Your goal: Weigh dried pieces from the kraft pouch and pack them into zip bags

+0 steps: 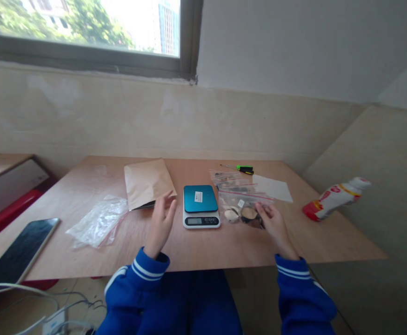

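**Briefly: nothing is being lifted**

Your left hand (161, 225) is standing open and released, its fingers spread upright just short of a folded kraft-paper envelope (149, 182). Your right hand (276, 230) is reaching down at the near edge of a clear zip-top bag (240, 204) with red seal stripes, which is holding round tan and dark discs (from this angle you cannot tell whether those loose fingers are pinching the plastic). A teal-topped digital kitchen scale (201, 207) is sitting between your hands on the plywood tabletop (189, 260). Beyond the bag, a green-handled screwdriver (241, 169) and a white paper sheet (272, 188) are lying, while a crumpled clear plastic bag (98, 222) is lying left of your left hand.
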